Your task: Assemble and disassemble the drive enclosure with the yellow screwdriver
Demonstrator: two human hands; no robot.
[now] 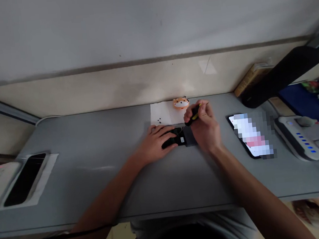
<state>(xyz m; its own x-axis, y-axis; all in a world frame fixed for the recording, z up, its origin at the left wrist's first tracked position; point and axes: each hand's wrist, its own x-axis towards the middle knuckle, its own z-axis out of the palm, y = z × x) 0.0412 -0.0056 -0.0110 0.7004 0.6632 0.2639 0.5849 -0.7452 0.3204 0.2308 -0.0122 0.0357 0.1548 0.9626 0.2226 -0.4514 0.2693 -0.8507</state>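
Observation:
A dark, phone-like device with a small white label lies on the grey table in front of me. My left hand rests across its left part, fingers spread over it and thumb along its near edge, holding it against the tabletop. In my right fist is a screwdriver with a black and yellow handle, its shaft pointing down-left at the device. My right hand hides part of the device's dark grey right end. Several tiny black screws lie on white paper just beyond my left hand.
An orange and white animal-face case sits on the paper's far right. To the right are a lit phone, a power strip, a black cylinder and a book. Another phone lies at the left.

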